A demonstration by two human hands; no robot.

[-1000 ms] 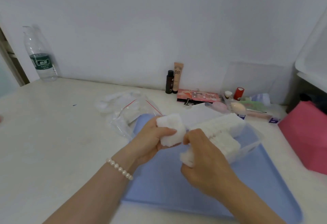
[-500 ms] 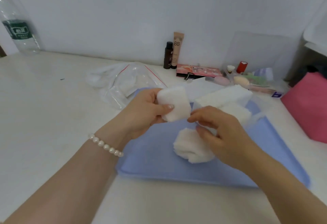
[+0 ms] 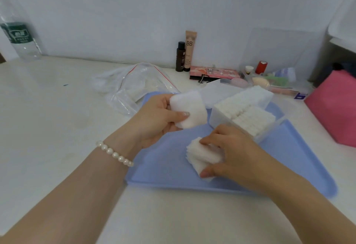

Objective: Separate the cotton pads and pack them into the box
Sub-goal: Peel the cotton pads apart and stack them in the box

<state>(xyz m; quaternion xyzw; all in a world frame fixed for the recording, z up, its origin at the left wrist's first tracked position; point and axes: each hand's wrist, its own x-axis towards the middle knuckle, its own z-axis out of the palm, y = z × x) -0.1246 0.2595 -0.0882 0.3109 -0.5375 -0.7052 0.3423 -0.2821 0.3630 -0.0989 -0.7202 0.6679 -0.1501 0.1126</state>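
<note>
Since half a second ago, my right hand (image 3: 229, 153) has come down and now presses a small pile of pads (image 3: 202, 155) flat on the blue tray (image 3: 165, 164), with my thumb and fingers curled round its edges. My left hand (image 3: 158, 116) has hardly moved; it holds another wad of cotton pads (image 3: 189, 108) up above the tray, pinched between my thumb and fingers. The clear box (image 3: 248, 116) sits on the tray just behind my right hand, and it looks nearly full of pads standing in rows. I think things could go wrong in a few ways. The pile under my right hand is soft and a bit fanned out, so if I lift it too fast, some pads may slip off and scatter. The box has little room left, so if I push more in hard, the neat rows may bend or pop out. The pads in my left hand could also stick together and come away in a clump. Behind the tray lies an open plastic bag (image 3: 133, 85) with a red strip. Farther behind the tray, by the wall, stand a dark bottle (image 3: 180, 56) and a BB cream tube (image 3: 190, 51). Nothing stands between my hands and the box.
</note>
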